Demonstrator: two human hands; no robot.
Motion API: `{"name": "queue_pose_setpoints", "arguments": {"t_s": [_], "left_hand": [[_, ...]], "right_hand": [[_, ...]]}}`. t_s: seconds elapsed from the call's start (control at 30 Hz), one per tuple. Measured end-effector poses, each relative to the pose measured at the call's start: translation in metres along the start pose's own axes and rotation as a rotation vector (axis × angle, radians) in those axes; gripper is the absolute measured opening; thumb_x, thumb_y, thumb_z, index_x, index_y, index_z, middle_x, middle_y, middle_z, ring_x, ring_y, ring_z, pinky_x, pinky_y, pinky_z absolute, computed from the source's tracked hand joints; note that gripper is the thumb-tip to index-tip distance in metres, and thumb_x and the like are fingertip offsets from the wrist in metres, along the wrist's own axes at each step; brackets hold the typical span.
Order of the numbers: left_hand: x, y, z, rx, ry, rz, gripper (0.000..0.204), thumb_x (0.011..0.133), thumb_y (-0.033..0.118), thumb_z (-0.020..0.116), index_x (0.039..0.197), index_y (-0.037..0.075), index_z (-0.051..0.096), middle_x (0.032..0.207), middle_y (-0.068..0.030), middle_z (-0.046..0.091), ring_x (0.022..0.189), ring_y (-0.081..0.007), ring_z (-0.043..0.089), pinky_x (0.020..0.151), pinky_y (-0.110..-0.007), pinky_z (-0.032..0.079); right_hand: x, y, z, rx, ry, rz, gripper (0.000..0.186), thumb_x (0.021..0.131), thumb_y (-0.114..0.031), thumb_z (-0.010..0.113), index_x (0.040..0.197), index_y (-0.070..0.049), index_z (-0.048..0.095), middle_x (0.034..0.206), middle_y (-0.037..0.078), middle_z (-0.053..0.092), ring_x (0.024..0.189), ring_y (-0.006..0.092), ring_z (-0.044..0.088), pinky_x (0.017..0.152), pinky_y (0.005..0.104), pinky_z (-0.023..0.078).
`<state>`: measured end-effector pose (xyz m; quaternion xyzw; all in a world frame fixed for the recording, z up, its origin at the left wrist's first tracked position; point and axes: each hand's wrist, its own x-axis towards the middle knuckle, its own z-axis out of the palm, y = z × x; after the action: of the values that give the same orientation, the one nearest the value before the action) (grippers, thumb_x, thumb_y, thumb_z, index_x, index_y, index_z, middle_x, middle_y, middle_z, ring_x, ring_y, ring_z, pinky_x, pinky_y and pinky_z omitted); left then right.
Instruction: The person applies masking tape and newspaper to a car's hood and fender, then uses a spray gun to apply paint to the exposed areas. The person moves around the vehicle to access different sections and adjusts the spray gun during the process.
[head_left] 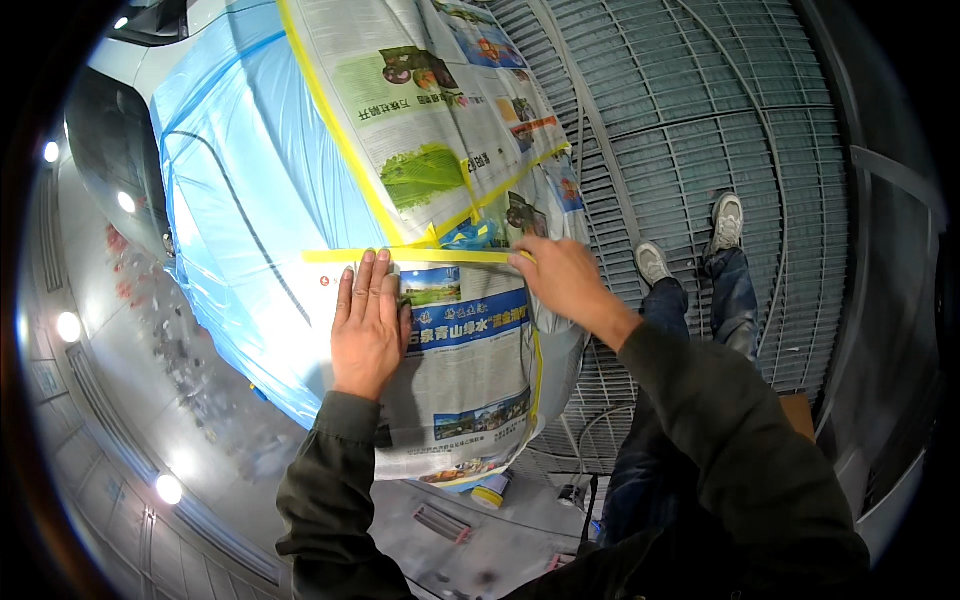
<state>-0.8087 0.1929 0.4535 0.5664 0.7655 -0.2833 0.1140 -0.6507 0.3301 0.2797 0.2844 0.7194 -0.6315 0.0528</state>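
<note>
A strip of yellow masking tape point(450, 256) runs across the top edge of a newspaper sheet point(460, 375) on a covered, rounded car body. My left hand point(368, 325) lies flat on that sheet with its fingers stretched out, the fingertips touching the tape. At the strip's right end, my right hand point(565, 280) pinches the tape between thumb and fingers. Another newspaper sheet point(370, 150), edged with yellow tape, covers the part farther off. Blue plastic film point(235, 190) spreads over the left side. Some crumpled blue film point(470, 236) shows between the two sheets.
A metal grating floor point(700, 90) lies to the right, with a thin hose point(765, 130) across it. My shoes point(727, 220) stand on the grating. Below the car's near end is a small yellow-and-white round object point(490, 492). Bare white bodywork point(205, 12) shows at the far left.
</note>
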Motion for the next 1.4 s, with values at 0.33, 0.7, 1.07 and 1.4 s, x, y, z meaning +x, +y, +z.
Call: {"name": "queue_pose_setpoints", "arguments": {"t_s": [0.33,0.7,1.07,1.4], "left_hand": [[0.002,0.005,0.001,0.015,0.025,-0.007,0.040,0.086,0.018,0.057,0.122,0.001,0.050,0.146,-0.0136,0.041,0.141,-0.0270,0.031,0.116,-0.043,0.023],[0.029,0.048,0.022,-0.029,-0.169,0.325,0.050,0.089,0.028,0.058,0.127,-0.003,0.050,0.147,-0.0154,0.039,0.140,-0.0270,0.031,0.117,-0.042,0.022],[0.046,0.053,0.044,0.040,-0.226,0.343,0.066,0.087,0.040,0.058,0.131,-0.009,0.045,0.142,-0.0205,0.043,0.137,-0.0308,0.036,0.117,-0.040,0.023],[0.047,0.057,0.041,0.068,-0.220,0.327,0.067,0.086,0.039,0.060,0.129,-0.010,0.046,0.138,-0.0208,0.047,0.135,-0.0311,0.037,0.116,-0.042,0.024]], "right_hand": [[0.027,0.002,0.023,-0.066,0.032,0.052,0.027,0.089,-0.033,0.058,0.086,-0.009,0.071,0.076,0.015,0.067,0.075,0.0349,0.066,0.067,0.0465,0.051],[0.038,0.000,0.041,-0.115,0.033,0.036,0.023,0.087,-0.027,0.060,0.082,-0.006,0.070,0.077,0.016,0.068,0.076,0.0354,0.067,0.068,0.0466,0.052],[0.031,0.035,0.024,0.112,0.010,-0.228,0.026,0.089,-0.031,0.060,0.097,-0.009,0.070,0.087,0.016,0.069,0.079,0.0348,0.066,0.072,0.0435,0.052],[0.038,0.084,0.013,-0.093,-0.145,-0.039,0.028,0.091,-0.034,0.056,0.099,-0.010,0.069,0.092,0.014,0.069,0.089,0.0350,0.065,0.078,0.0456,0.050]]}}
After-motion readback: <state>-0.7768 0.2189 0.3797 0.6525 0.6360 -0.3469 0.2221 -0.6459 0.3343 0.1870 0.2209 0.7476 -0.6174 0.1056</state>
